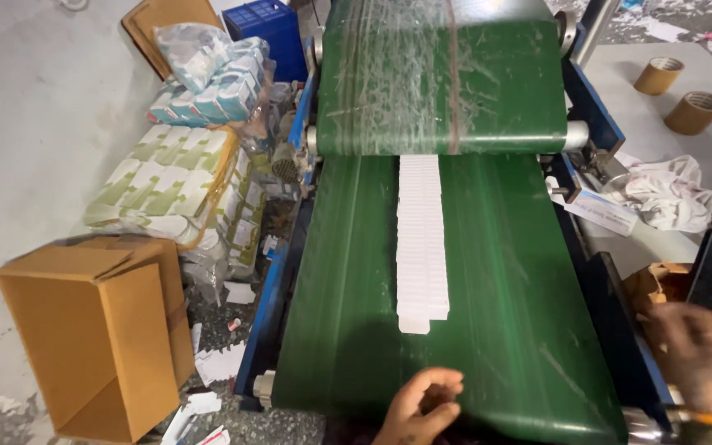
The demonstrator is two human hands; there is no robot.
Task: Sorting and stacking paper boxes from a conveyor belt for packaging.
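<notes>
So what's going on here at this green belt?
A person stands at the near end of a green belt. A row of overlapped white flat pieces lies along its middle, coming out from under an upper belt. The left hand rests on the belt edge with fingers curled, just short of the row's near end. The right hand is blurred, off the belt to the right. Neither clearly holds anything. A cardboard box stands on the floor at left.

My one head camera looks steeply down from close above the near end of the belt (488,272), facing along it toward the upper roller (447,136).
</notes>
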